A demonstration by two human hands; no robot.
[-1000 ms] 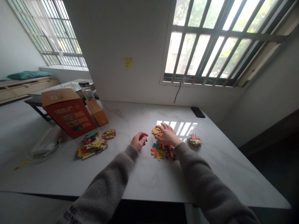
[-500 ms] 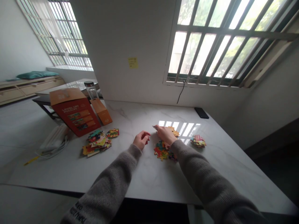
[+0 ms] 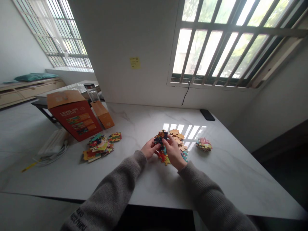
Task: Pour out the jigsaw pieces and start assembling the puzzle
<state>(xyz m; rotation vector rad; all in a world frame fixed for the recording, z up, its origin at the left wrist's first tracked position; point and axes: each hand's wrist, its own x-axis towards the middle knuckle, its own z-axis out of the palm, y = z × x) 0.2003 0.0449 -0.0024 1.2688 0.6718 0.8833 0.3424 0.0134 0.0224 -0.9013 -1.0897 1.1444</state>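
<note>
L hand [image 3: 149,149], R hand [image 3: 173,153] together now, holding jigsaw pcs [image 3: 161,138]

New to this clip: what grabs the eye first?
The bright barred window fills the upper right, above the white marble table. At the table's middle, the left hand and right hand hold colorful jigsaw pieces together above a loose pile. To the left sits a red puzzle box.

Daylight pours through the barred window [image 3: 220,41] and blows out the panes, throwing a hard glare patch [image 3: 184,131] onto the glossy tabletop [image 3: 134,120]. The rest of the room's pretty dim, shadows are soft, and the wide lens badly bends everything near the edges.
</note>
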